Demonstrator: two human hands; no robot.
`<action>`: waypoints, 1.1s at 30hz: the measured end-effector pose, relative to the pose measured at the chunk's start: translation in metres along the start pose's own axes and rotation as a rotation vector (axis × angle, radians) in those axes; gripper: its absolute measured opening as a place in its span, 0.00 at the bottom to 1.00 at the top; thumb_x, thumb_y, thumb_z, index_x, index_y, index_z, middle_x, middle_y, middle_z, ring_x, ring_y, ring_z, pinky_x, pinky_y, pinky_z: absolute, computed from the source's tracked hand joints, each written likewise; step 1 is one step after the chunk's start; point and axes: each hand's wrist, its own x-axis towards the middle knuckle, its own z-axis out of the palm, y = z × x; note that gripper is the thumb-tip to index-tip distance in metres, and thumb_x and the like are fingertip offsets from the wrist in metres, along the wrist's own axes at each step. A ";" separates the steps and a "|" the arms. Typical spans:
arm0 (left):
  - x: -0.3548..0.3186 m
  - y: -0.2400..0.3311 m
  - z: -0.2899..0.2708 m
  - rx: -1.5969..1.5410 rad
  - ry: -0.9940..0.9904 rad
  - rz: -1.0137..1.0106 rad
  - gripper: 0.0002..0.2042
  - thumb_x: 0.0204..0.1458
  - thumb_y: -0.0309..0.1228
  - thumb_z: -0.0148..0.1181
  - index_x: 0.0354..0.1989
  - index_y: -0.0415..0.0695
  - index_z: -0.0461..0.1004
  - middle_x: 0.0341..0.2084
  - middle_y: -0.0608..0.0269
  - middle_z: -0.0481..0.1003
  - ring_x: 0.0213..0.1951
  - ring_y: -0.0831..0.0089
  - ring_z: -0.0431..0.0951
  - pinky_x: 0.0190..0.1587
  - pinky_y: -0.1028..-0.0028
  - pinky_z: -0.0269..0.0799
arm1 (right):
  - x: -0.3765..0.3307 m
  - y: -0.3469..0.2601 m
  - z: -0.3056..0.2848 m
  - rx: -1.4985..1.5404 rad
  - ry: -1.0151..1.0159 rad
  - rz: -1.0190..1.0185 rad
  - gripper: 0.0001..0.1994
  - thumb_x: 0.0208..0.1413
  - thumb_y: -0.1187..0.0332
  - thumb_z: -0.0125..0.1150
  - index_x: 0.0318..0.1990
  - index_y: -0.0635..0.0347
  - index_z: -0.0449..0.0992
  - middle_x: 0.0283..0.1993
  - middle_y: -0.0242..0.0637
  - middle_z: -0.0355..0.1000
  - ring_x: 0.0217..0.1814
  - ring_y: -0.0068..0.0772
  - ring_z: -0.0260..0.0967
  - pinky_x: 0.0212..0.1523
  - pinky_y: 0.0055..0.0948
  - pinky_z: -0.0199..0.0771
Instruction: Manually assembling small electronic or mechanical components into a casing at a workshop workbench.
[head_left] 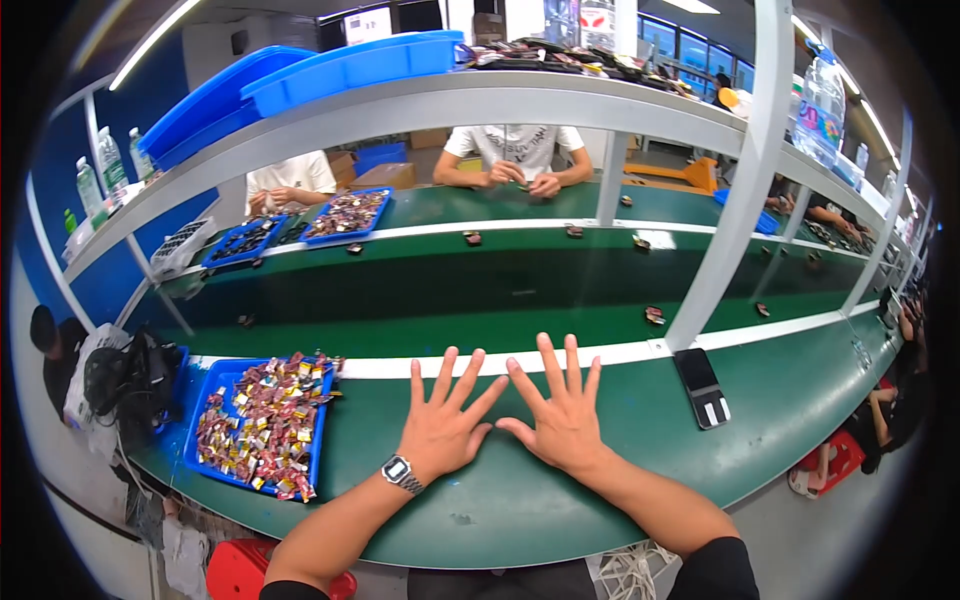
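My left hand (446, 425) rests palm down over the green worktop (480, 520), its fingers spread and nothing in it. A silver digital watch (400, 472) is on that wrist. Beside it my right hand (560, 415) is likewise stretched flat with the fingers apart; it holds nothing. The two thumbs are close to each other with a small gap between them. To the left stands a blue tray (322, 440) heaped with small reddish, yellow and silver parts (262, 425). Right of my right hand lies a dark flat case-like object (702, 388) with a white end.
Beyond my hands a dark green conveyor belt (520, 290) carries scattered small parts (654, 315). A white post (735, 190) holds an overhead shelf with blue bins (350, 70) and bottles (822, 105). Across the belt, a person in a white shirt (515, 150) handles something small. Another blue tray (350, 215) is near there.
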 end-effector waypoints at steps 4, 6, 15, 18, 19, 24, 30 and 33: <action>-0.008 -0.005 -0.004 -0.002 -0.027 -0.065 0.38 0.50 0.46 0.66 0.71 0.65 0.60 0.75 0.55 0.47 0.75 0.44 0.41 0.68 0.29 0.34 | 0.001 -0.007 0.005 -0.003 -0.062 0.017 0.45 0.48 0.39 0.67 0.73 0.34 0.57 0.80 0.47 0.39 0.80 0.65 0.33 0.64 0.83 0.40; -0.009 -0.006 -0.004 -0.004 -0.040 -0.080 0.38 0.50 0.46 0.66 0.72 0.66 0.58 0.75 0.55 0.46 0.75 0.44 0.41 0.68 0.29 0.34 | 0.001 -0.008 0.007 -0.007 -0.082 0.016 0.45 0.47 0.39 0.67 0.73 0.35 0.57 0.80 0.47 0.39 0.80 0.65 0.33 0.64 0.82 0.40; -0.009 -0.008 -0.001 -0.004 -0.051 -0.093 0.38 0.50 0.47 0.66 0.72 0.66 0.58 0.75 0.54 0.45 0.75 0.44 0.40 0.67 0.28 0.35 | 0.002 -0.003 0.010 -0.075 -0.140 0.031 0.44 0.49 0.42 0.68 0.73 0.38 0.57 0.79 0.47 0.40 0.80 0.64 0.33 0.65 0.80 0.41; -0.008 -0.008 -0.001 0.002 -0.051 -0.101 0.38 0.50 0.48 0.66 0.72 0.65 0.58 0.75 0.53 0.45 0.75 0.42 0.39 0.66 0.28 0.35 | 0.001 -0.002 0.012 -0.085 -0.165 0.030 0.44 0.49 0.41 0.67 0.73 0.40 0.58 0.79 0.48 0.40 0.80 0.63 0.33 0.65 0.80 0.41; -0.008 -0.008 -0.001 -0.001 -0.045 -0.115 0.39 0.50 0.50 0.66 0.72 0.65 0.58 0.75 0.52 0.44 0.75 0.40 0.39 0.66 0.27 0.35 | 0.001 -0.002 0.012 -0.083 -0.165 0.029 0.44 0.49 0.41 0.67 0.73 0.40 0.58 0.79 0.48 0.40 0.80 0.63 0.33 0.65 0.80 0.41; -0.008 -0.005 -0.002 -0.008 -0.028 -0.165 0.41 0.48 0.54 0.66 0.72 0.65 0.58 0.75 0.49 0.43 0.74 0.34 0.37 0.65 0.26 0.34 | 0.002 -0.004 0.004 -0.002 -0.200 0.016 0.44 0.50 0.37 0.64 0.73 0.42 0.59 0.79 0.49 0.39 0.80 0.64 0.33 0.66 0.79 0.41; -0.010 -0.005 0.000 0.008 -0.047 -0.172 0.40 0.49 0.56 0.64 0.72 0.65 0.59 0.75 0.48 0.42 0.74 0.34 0.37 0.65 0.25 0.34 | 0.000 -0.005 0.005 0.001 -0.167 -0.011 0.44 0.50 0.38 0.65 0.73 0.41 0.59 0.79 0.49 0.41 0.80 0.64 0.35 0.67 0.77 0.42; -0.009 -0.005 -0.001 0.010 -0.058 -0.171 0.39 0.49 0.56 0.64 0.72 0.65 0.59 0.75 0.49 0.42 0.74 0.34 0.37 0.65 0.25 0.34 | 0.001 -0.004 0.005 -0.017 -0.163 0.002 0.44 0.49 0.40 0.67 0.73 0.41 0.59 0.79 0.48 0.41 0.80 0.64 0.35 0.67 0.77 0.43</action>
